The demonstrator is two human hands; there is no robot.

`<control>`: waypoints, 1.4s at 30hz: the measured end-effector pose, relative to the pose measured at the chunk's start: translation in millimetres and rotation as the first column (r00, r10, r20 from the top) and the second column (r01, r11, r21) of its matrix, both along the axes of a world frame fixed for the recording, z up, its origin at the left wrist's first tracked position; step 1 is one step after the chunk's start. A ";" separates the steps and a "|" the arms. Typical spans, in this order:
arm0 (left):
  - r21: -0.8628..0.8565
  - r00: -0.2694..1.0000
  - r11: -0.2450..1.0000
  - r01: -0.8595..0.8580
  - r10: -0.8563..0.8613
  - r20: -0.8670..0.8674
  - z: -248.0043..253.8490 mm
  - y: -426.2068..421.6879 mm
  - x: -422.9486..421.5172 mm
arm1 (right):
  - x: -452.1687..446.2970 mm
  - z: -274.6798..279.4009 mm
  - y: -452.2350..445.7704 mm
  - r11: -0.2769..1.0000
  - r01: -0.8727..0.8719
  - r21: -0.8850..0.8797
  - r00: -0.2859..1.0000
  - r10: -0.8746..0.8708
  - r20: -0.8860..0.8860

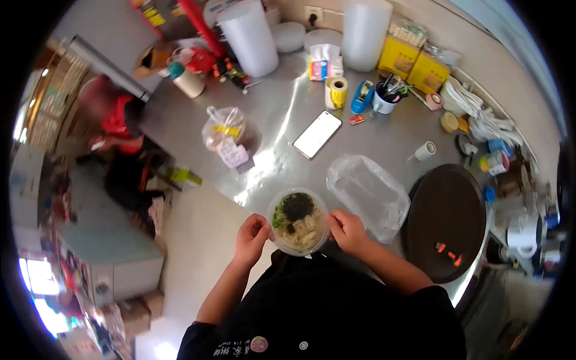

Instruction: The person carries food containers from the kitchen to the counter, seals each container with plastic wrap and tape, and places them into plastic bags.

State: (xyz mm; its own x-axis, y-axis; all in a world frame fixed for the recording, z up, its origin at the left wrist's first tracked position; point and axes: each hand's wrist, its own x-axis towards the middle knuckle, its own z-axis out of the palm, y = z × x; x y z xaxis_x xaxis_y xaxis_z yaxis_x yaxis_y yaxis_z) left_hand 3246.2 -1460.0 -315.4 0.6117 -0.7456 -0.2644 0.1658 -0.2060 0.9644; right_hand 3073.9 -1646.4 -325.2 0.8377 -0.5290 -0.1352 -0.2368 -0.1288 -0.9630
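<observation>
Head: left, right fingers (263,222) pinch bowl (291,251).

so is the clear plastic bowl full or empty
The plastic bowl isn't empty: green bits, a dark heap and pale pieces show; fill depth can't be told.

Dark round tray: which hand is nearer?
Right. The right hand holds the side of the bowl toward the dark round tray; the left hand holds the opposite side, farther from the tray.
</observation>
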 end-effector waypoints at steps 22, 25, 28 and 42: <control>0.099 0.778 0.772 0.627 -0.627 -0.041 -22.6 -66.2 177.8 | 97.4 14.3 7.6 0.825 0.416 -0.381 0.756 -0.547 -0.359; 0.168 0.788 0.788 0.592 -0.610 0.088 -16.1 -52.6 184.2 | 104.8 45.4 -55.8 0.748 0.494 -0.444 0.746 -0.626 -0.225; 0.282 0.863 0.851 0.444 -0.491 0.121 -6.0 -24.0 181.1 | 126.9 64.3 -155.9 0.563 0.557 -0.611 0.785 -0.596 0.167; 0.503 0.954 0.862 -0.061 -0.097 0.283 0.7 88.4 139.0 | 238.4 129.6 -409.1 0.059 0.507 -0.860 0.742 -0.537 0.401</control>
